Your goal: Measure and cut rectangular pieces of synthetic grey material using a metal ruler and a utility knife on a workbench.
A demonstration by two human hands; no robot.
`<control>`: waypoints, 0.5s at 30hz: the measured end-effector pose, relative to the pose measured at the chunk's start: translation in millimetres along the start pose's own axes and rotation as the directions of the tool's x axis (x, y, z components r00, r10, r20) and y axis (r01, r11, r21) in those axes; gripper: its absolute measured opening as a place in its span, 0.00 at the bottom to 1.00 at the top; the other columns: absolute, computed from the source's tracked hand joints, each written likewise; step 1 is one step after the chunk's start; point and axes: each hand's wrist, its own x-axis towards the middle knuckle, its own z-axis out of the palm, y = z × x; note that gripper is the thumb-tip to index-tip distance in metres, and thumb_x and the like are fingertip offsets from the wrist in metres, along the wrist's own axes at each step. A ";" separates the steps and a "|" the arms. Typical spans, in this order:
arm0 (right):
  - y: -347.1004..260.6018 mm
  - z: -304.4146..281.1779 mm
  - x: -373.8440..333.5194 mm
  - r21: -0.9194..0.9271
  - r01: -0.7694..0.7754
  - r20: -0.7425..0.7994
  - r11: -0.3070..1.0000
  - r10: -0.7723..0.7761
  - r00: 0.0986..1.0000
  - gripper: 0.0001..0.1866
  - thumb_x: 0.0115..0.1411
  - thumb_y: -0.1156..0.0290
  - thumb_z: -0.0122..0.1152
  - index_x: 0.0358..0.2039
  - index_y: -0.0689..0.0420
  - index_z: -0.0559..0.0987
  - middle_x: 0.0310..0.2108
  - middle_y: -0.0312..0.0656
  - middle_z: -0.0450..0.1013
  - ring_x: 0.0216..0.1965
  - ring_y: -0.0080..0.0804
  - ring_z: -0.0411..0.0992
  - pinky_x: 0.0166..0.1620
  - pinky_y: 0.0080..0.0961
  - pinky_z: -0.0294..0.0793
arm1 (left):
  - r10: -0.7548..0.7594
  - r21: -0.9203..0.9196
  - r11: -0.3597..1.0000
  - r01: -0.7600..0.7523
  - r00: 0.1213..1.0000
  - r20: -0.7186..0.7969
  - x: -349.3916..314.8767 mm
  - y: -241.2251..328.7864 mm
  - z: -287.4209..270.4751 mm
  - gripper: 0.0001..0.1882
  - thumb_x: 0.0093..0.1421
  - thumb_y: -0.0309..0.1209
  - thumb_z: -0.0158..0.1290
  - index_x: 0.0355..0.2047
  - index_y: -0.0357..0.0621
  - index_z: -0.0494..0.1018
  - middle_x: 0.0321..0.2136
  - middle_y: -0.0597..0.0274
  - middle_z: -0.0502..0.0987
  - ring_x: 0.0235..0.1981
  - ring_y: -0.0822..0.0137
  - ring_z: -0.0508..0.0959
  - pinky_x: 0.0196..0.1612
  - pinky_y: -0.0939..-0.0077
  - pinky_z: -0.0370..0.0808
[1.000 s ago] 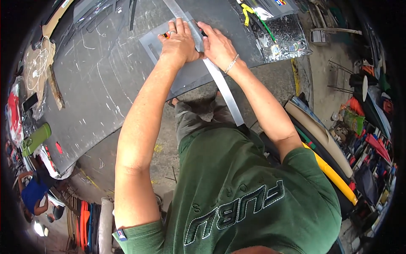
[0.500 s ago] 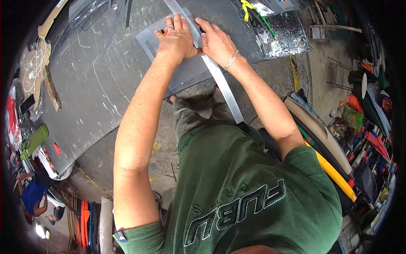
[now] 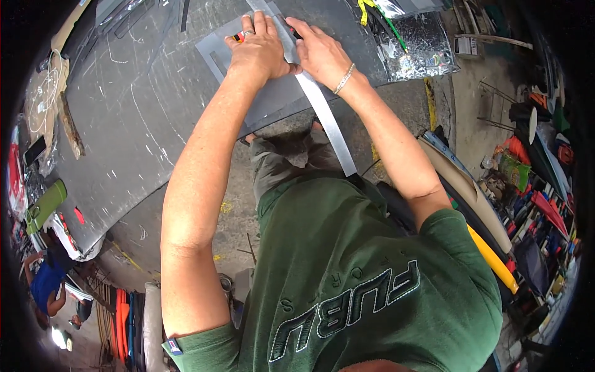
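My left hand (image 3: 257,53) lies flat with fingers stretched forward on a grey sheet (image 3: 214,46); its thumb reaches the long metal straightedge (image 3: 328,124). A small red, black and yellow item (image 3: 236,38) shows partly beneath its fingers; its kind is hidden. Along the straightedge's right side, my right hand (image 3: 323,57) is closed on a small dark tool (image 3: 295,32), mostly covered by the fingers. The straightedge runs across the sheet and past the table's near edge toward my shirt.
The dark worktable (image 3: 124,142) carries thin dark strips at the far left, a green roll (image 3: 46,206) and a phone (image 3: 35,150). A yellow and green cord (image 3: 387,28) lies far right. Rolled material (image 3: 471,192) stands beside me. Another person (image 3: 49,282) is at lower left.
The view has shifted slightly, so the table and floor things appear a little higher. Both hands keep almost the same places on the sheet and straightedge.
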 end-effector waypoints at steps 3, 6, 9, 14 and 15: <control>-1.0 -4.0 5.5 -0.032 0.019 0.024 0.999 -0.019 1.000 0.27 0.68 0.72 0.52 0.67 0.46 0.66 0.52 0.54 0.75 0.52 0.58 0.75 0.55 0.50 0.76 | -0.005 -0.002 1.000 0.005 1.000 0.006 0.3 -0.2 2.3 0.70 0.48 0.65 0.67 0.74 0.30 0.44 0.76 0.45 0.41 0.77 0.42 0.42 0.66 0.25 0.59; -6.8 -6.7 11.2 -0.083 0.001 0.074 0.997 0.005 0.997 0.27 0.67 0.72 0.52 0.66 0.47 0.66 0.50 0.54 0.77 0.51 0.57 0.75 0.54 0.50 0.76 | -0.009 -0.033 0.999 0.008 1.000 -0.028 -1.3 -1.0 3.9 0.69 0.49 0.65 0.67 0.74 0.30 0.44 0.76 0.44 0.41 0.77 0.42 0.42 0.65 0.23 0.58; -8.6 -6.6 11.9 -0.118 -0.008 0.082 0.993 0.018 0.996 0.27 0.66 0.72 0.52 0.66 0.48 0.66 0.50 0.54 0.77 0.51 0.56 0.75 0.54 0.49 0.76 | -0.009 -0.005 1.000 0.009 1.000 -0.013 -4.9 -7.5 11.4 0.71 0.47 0.69 0.65 0.74 0.30 0.45 0.76 0.42 0.42 0.77 0.42 0.42 0.68 0.28 0.57; -10.2 -2.3 7.1 -0.103 -0.019 0.079 0.994 0.027 0.997 0.28 0.66 0.73 0.52 0.67 0.49 0.66 0.51 0.55 0.77 0.52 0.56 0.75 0.55 0.49 0.75 | -0.022 -0.009 1.000 0.023 0.993 0.114 -7.9 3.7 -19.9 0.62 0.54 0.58 0.63 0.74 0.30 0.44 0.76 0.40 0.41 0.77 0.42 0.44 0.73 0.38 0.52; -9.4 -2.8 5.9 -0.113 -0.028 0.077 0.993 0.037 0.996 0.28 0.66 0.73 0.52 0.67 0.50 0.66 0.51 0.55 0.76 0.52 0.56 0.75 0.55 0.49 0.75 | -0.019 -0.011 1.000 0.021 0.993 0.115 -8.0 5.2 -23.4 0.62 0.54 0.58 0.63 0.74 0.30 0.44 0.76 0.40 0.41 0.77 0.42 0.44 0.73 0.38 0.52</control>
